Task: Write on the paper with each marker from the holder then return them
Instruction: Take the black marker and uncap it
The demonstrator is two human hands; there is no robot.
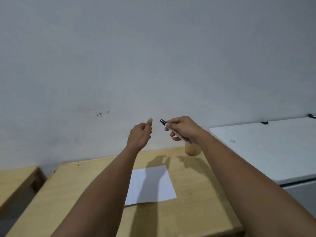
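My right hand (183, 128) is raised above the table and grips a marker (172, 131) with a pale barrel and a black tip pointing up-left. My left hand (141, 134) is raised beside it, a short gap away, fingers loosely curled and the thumb up; whether it holds a cap I cannot tell. A white sheet of paper (150, 184) lies flat on the wooden table (77, 194) below my arms. The tan cylindrical holder (192, 150) stands at the table's back edge, partly hidden by my right wrist.
A plain grey wall fills the upper view. A white-topped unit (273, 147) stands to the right of the table. A second wooden surface (15, 178) sits at the left, with a gap between it and the table.
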